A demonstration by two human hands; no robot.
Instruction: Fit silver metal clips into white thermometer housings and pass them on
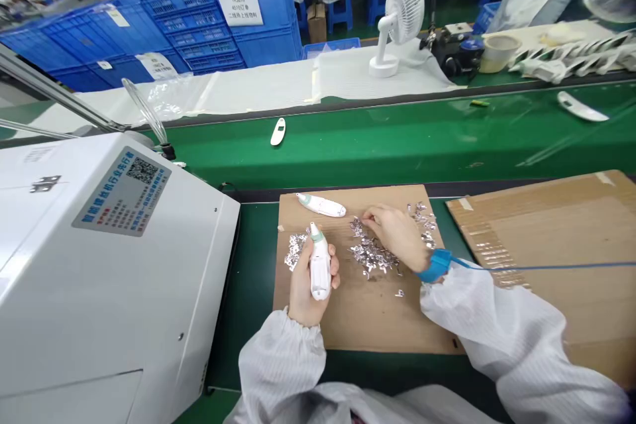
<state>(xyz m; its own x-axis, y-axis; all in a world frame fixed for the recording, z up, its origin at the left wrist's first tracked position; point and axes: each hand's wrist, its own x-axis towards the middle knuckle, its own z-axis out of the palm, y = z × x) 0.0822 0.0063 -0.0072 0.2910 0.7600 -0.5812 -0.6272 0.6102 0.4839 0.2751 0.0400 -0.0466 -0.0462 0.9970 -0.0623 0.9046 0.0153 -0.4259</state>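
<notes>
The left hand (309, 281) was closed around a white handheld device (320, 264), holding it upright with its tip away from the person. The right hand (395, 235), fingers curled, rested at a heap of small metal clips (370, 256); whether it had hold of one could not be told. The clips lay spread on a cardboard sheet (348, 313) between the hands, within easy reach, with a second device (320, 205) at the sheet's far edge. A blue wrist strap (436, 265) trailed right, probably for static grounding.

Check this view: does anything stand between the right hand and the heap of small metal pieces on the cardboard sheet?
Nothing visible does: the right hand is directly over the heap of small metal pieces on the cardboard sheet, with its fingertips at the heap's edge.
</notes>
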